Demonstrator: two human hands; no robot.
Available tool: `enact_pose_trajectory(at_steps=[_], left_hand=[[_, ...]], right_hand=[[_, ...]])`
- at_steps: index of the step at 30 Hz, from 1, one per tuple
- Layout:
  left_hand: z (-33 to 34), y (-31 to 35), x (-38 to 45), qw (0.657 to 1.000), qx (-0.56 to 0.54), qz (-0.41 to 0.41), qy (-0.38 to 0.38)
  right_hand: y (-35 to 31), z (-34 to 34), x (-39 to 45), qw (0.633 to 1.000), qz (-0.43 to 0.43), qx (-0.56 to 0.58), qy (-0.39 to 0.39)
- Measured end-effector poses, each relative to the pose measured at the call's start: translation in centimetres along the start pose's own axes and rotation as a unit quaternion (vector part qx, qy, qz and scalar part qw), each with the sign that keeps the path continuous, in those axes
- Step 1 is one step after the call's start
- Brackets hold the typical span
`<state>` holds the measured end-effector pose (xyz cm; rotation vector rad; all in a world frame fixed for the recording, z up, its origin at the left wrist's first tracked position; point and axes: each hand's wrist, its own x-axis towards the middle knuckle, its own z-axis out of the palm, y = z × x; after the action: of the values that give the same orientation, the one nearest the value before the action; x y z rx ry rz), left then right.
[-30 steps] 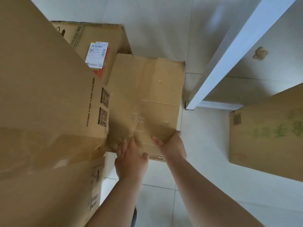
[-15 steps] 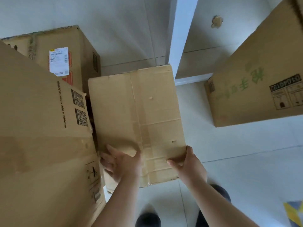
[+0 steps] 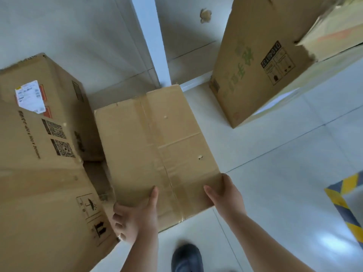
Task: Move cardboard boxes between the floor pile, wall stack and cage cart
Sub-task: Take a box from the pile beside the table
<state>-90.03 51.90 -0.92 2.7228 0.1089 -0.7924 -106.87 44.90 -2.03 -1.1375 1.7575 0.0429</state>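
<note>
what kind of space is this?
Likely a storeroom or warehouse corner: several cardboard boxes on a pale tiled floor, one with a shipping label, plus yellow-grey hazard tape.

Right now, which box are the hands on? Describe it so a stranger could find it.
Start at the white wall corner. The plain box lies just below it, left hand and right hand gripping its near edge. Unlike the labelled box beside it, it bears only a taped seam.

Both hands are gripping the near edge of a plain cardboard box (image 3: 157, 146): the left hand (image 3: 135, 216) at its near left corner, the right hand (image 3: 225, 195) at its near right corner, thumbs lying on top.
</note>
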Motion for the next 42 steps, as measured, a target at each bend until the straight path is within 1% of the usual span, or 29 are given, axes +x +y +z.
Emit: enact_pose_trajectory(at_steps=[4,8,12,16,18,21,25,29,33,35,37,39,42], left_hand=[[-1.1,-0.2,-5.8,0.992,0.072,0.093,-0.056],[-2.5,-1.2,-10.0,0.974,0.118,0.170,-0.088],[-2.5,-3.1,-13.4,0.963,0.122,0.212,-0.114],[-1.7,-5.7,-18.8,0.943,0.178,0.249,-0.131],[-1.2,-7.3,-21.9,0.926,0.213,0.273,-0.150],[0.0,-10.2,-26.1,0.895,0.246,0.327,-0.176],[1.9,-14.6,-31.7,0.834,0.308,0.410,-0.205],[3.8,-18.9,-38.2,0.772,0.351,0.469,-0.245],[6.4,-23.5,-44.5,0.689,0.408,0.526,-0.289],[8.1,-25.9,-47.1,0.657,0.431,0.541,-0.302],[10.0,-28.2,-49.5,0.637,0.440,0.551,-0.314],[12.4,-30.3,-51.4,0.620,0.448,0.559,-0.321],[16.2,-32.6,-53.0,0.605,0.447,0.567,-0.336]], right_hand=[[5.5,-2.7,-5.4,0.988,0.073,0.122,0.057],[9.9,-3.7,-11.2,0.962,0.147,0.208,0.099],[14.2,-4.2,-15.5,0.929,0.202,0.281,0.131],[19.6,-5.4,-19.7,0.900,0.245,0.326,0.152],[22.5,-6.0,-21.9,0.881,0.268,0.349,0.173],[26.7,-7.0,-25.3,0.845,0.291,0.397,0.211],[32.9,-7.9,-29.8,0.791,0.327,0.443,0.266],[39.4,-9.0,-34.0,0.752,0.346,0.470,0.306],[45.9,-9.7,-37.6,0.707,0.373,0.491,0.345],[48.9,-10.1,-38.8,0.690,0.386,0.502,0.352],[52.0,-10.7,-39.7,0.677,0.393,0.506,0.362],[55.2,-11.3,-39.9,0.677,0.397,0.499,0.368],[59.5,-12.3,-38.4,0.670,0.398,0.498,0.380]])
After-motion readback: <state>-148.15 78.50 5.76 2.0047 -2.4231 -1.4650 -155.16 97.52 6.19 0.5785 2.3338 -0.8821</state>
